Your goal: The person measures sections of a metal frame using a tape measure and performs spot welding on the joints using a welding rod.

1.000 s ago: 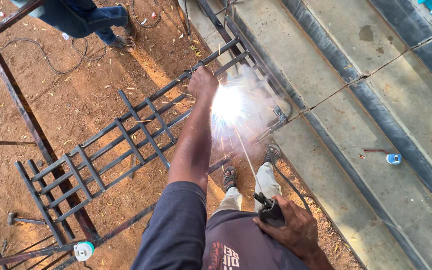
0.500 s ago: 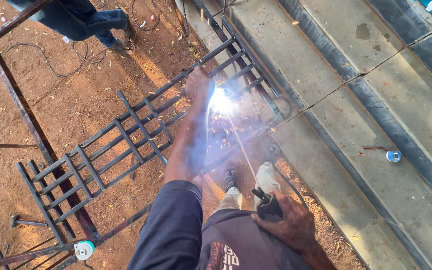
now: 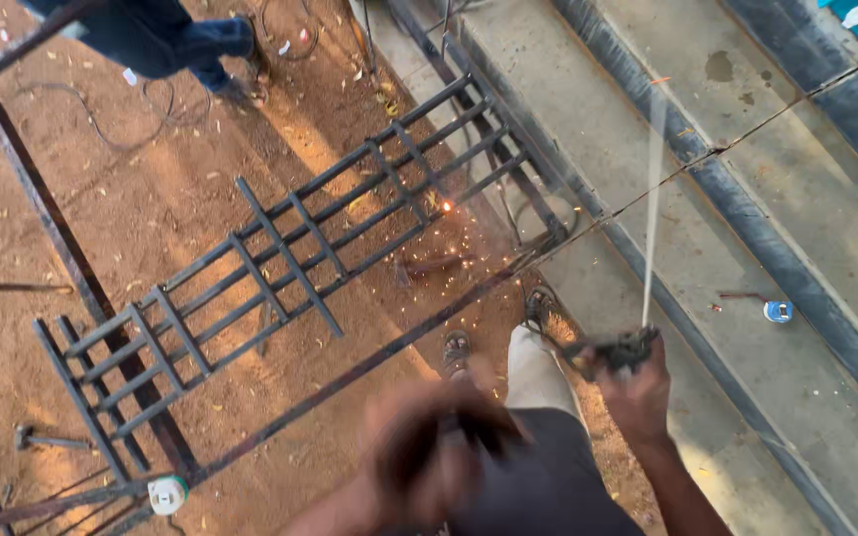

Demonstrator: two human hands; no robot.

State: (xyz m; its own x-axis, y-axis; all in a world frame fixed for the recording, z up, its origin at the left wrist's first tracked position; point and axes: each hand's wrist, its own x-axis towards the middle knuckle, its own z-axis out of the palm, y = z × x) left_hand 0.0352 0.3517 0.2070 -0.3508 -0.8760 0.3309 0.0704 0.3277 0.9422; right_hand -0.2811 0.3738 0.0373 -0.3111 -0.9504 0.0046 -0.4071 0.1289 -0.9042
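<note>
My left hand (image 3: pixel 429 452) is close under the camera now, a blur, pulled back off the metal grille (image 3: pixel 300 248) it was braced on a second ago; I cannot tell how its fingers are set. My right hand (image 3: pixel 636 392) grips the electrode holder (image 3: pixel 613 352), fingers wrapped tight around it, the welding rod (image 3: pixel 652 208) lifted up and away from the grille. The arc is out. Only a small orange glow (image 3: pixel 446 205) and scattered sparks remain on the grille's upper bar, so that joint looks freshly tacked. The grille lies flat on the red dirt, beyond my shoes (image 3: pixel 538 303). Past its far end, another person's legs (image 3: pixel 166 40) stand in blue trousers.
</note>
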